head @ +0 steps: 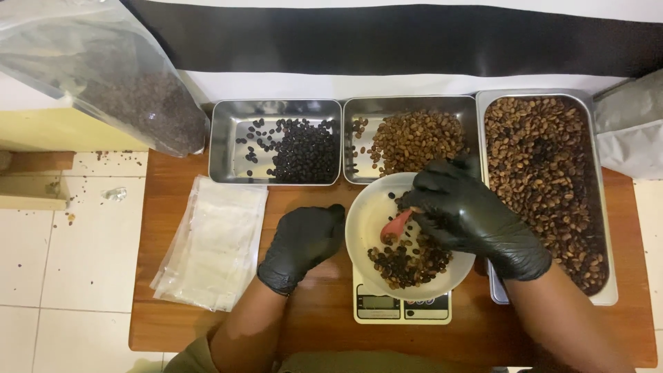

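Observation:
Both my hands wear black gloves. My right hand (pixel 476 220) grips a small red spoon (pixel 395 226) over a white bowl (pixel 366 221), which holds a heap of dark and brown coffee beans (pixel 407 262). The bowl stands on a small white digital scale (pixel 400 306). My left hand (pixel 302 245) rests on the wooden table with curled fingers, just left of the bowl, holding nothing. Behind the bowl are three steel trays: one with dark beans (pixel 304 150), one with light brown beans (pixel 414 140), and a large one at the right with mixed brown beans (pixel 545 179).
A stack of clear plastic pouches (pixel 210 242) lies on the table's left part. A big clear bag of beans (pixel 124 90) leans at the back left. A grey bag (pixel 632 128) sits at the right edge. White floor tiles (pixel 62 276) lie to the left.

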